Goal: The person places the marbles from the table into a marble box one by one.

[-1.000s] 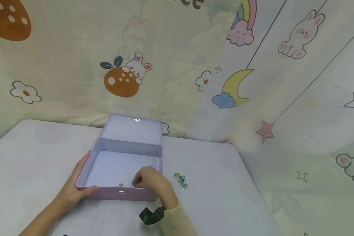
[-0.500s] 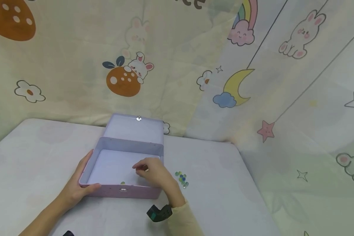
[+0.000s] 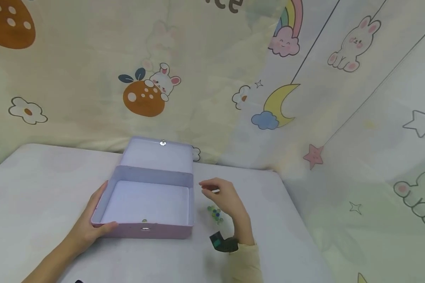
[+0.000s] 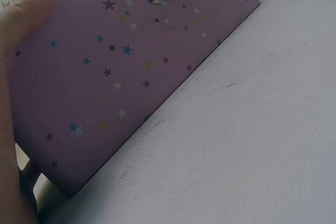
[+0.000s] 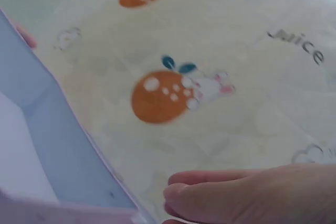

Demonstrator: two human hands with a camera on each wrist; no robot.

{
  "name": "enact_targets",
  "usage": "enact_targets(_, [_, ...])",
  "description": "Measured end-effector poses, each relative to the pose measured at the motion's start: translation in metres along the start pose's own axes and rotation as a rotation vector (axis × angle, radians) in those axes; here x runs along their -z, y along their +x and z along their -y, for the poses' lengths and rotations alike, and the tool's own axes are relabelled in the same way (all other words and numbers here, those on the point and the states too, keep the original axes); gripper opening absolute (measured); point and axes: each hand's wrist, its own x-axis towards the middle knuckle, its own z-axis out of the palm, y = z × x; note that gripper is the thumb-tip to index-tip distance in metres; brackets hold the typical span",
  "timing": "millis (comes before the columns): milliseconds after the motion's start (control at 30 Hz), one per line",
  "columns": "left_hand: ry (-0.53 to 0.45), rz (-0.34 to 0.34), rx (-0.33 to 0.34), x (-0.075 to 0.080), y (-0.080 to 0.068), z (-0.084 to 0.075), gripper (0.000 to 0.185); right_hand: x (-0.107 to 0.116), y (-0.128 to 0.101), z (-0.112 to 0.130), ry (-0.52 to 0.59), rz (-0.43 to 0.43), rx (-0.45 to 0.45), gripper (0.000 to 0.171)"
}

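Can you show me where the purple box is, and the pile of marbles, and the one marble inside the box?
purple box (image 3: 148,231), head view, front wall.
pile of marbles (image 3: 215,214), head view, middle of the cluster.
marble inside the box (image 3: 144,221), head view, its top.

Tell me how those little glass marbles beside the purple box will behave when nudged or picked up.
The marbles look round and glossy, so they would probably roll and scatter across the flat table if nudged. Being small and smooth, they may slip from a pinch. They lie loose under the right hand, outside the box, so nothing fences them in.
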Motion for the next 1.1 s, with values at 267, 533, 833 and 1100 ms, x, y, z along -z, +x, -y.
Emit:
enact_targets(267, [-0.003,-0.003,-0.013,0.0,0.001,-0.003,0.107,0.017,-0.011,-0.05,-0.096,0.059,-0.19,0.018])
enact_targets(533, [-0.013,0.005,0.016,0.001,-0.002,-0.003,0.106,0.009,-0.011,-0.077,-0.107,0.223,-0.309,0.013])
enact_targets(833, [-0.016,0.002,0.014,0.001,-0.002,-0.005,0.106,0.003,-0.01,-0.081,-0.155,0.216,-0.335,0.009])
enact_targets(1100, [-0.023,0.009,0.04,0.0,-0.002,-0.007,0.105,-0.002,-0.008,-0.079,-0.184,0.219,-0.326,0.009])
